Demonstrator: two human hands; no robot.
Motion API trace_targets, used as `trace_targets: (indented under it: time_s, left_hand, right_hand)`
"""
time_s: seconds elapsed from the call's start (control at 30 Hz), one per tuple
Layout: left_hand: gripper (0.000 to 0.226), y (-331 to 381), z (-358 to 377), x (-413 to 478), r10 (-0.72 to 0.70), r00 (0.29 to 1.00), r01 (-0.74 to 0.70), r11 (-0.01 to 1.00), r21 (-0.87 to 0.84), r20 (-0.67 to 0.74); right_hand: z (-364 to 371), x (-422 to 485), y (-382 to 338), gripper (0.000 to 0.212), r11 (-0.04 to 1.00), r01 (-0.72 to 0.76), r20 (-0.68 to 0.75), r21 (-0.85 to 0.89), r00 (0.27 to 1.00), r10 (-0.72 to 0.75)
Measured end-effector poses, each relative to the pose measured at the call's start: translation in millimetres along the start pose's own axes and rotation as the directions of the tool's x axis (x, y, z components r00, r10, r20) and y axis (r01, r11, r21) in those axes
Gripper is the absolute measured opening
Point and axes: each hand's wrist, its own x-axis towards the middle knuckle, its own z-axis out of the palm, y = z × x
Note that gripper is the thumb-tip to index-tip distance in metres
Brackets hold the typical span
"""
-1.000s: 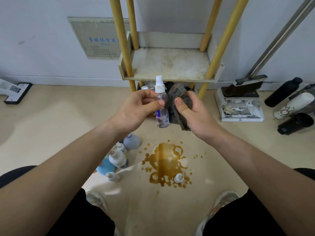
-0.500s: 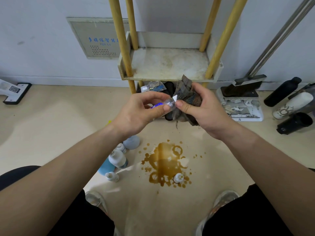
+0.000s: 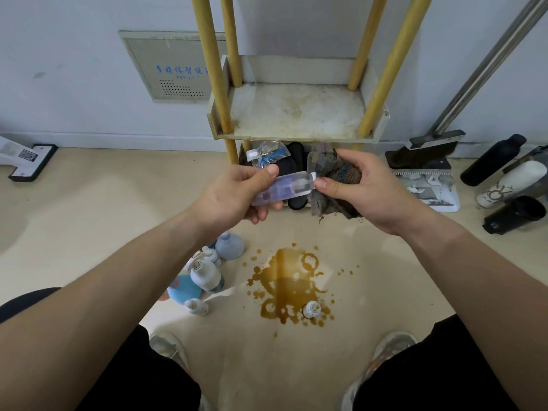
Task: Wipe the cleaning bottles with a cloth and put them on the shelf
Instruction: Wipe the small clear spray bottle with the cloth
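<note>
A: We are turning the small spray bottle [image 3: 281, 189] now. A second ago it was standing upright between our hands; now it is lying almost flat, cap toward the right.

B: Yes. Our left hand [image 3: 234, 197] is gripping its body, thumb and fingers curled around it. Our right hand [image 3: 367, 188] is clutching the cloth [image 3: 332, 176], with the thumb tip at the cap end.

A: So we are probably finishing the wiping. The shelf [image 3: 290, 137] is waiting just behind our hands.

B: More bottles [image 3: 207, 272] are standing on the floor under our left forearm, and one white-capped bottle [image 3: 310, 310] is sitting in the brown spill [image 3: 284, 280]. The yellow posts [image 3: 212, 69] are narrowing the way in.
</note>
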Motion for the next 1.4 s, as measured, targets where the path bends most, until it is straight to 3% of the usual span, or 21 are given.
trace_targets:
  time_s: [0.13,0.3,0.47,0.57,0.63,0.67,0.73,0.8,0.87,0.93,1.0,1.1,1.4]
  left_hand:
    - [0.041,-4.6,2.0,-0.9,-0.044,0.999,0.044,0.999,-0.003,0.031]
    - [0.042,-16.8,13.2,1.0,0.285,0.949,-0.224,0.912,0.344,-0.136]
    - [0.03,-2.1,7.6,-3.4,0.116,0.991,-0.106,0.984,0.145,-0.066]
    - [0.045,3.3,6.8,-5.7,-0.093,0.996,0.093,0.996,0.0,0.015]
    - [0.049,2.5,4.2,-4.5,-0.145,0.988,0.144,0.989,0.028,0.054]
    - [0.044,1.0,3.1,-3.4,-0.104,0.994,0.101,0.992,0.08,0.041]
    - [0.031,-3.8,1.2,-0.3,0.137,0.989,-0.116,0.954,0.278,-0.058]
    - [0.038,-8.2,-0.3,3.9,0.408,0.908,-0.291,0.781,0.553,-0.098]
    - [0.034,-9.2,1.2,5.4,0.462,0.882,-0.303,0.706,0.64,-0.093]
    - [0.024,-8.5,3.7,4.2,0.355,0.932,-0.258,0.798,0.545,-0.078]
    - [0.025,-8.4,7.9,1.7,0.155,0.988,-0.15,0.948,0.282,0.005]
    - [0.037,-7.4,10.4,-3.7,-0.046,0.988,0.043,0.999,0.022,0.146]
    - [0.027,-5.0,-0.8,1.6,0.085,0.968,-0.133,0.972,0.196,0.235]
  right_hand:
    - [1.6,0.0,0.9,0.033,0.997,0.009,-0.055,-0.075,0.998,-0.013]
    - [3.3,4.0,5.1,0.039,0.998,-0.026,-0.169,-0.057,0.985,0.016]
    - [0.2,2.3,1.7,0.032,0.997,0.032,-0.104,-0.072,0.994,-0.039]
    - [4.0,1.2,1.0,0.035,0.997,0.045,-0.081,-0.062,0.995,-0.05]
    - [4.1,1.5,1.5,0.034,0.997,0.049,-0.082,-0.058,0.995,-0.053]
    - [3.5,2.1,2.3,0.032,0.997,0.044,-0.089,-0.064,0.995,-0.049]
    - [2.7,4.1,4.8,0.027,0.995,0.026,-0.12,-0.095,0.992,-0.038]
    - [3.6,5.7,6.8,0.027,0.991,0.016,-0.148,-0.13,0.988,-0.036]
    - [5.0,5.8,7.3,0.029,0.991,0.007,-0.156,-0.134,0.987,-0.028]
    - [3.2,6.0,5.4,0.023,0.987,0.015,-0.142,-0.159,0.989,-0.038]
    - [0.9,5.1,2.0,0.018,0.975,0.058,-0.1,-0.213,0.992,-0.08]
    - [0.9,2.0,-3.0,0.028,0.971,0.094,-0.047,-0.219,0.993,-0.107]
    - [-8.1,4.2,0.4,0.026,0.992,0.031,-0.059,-0.121,0.998,-0.038]
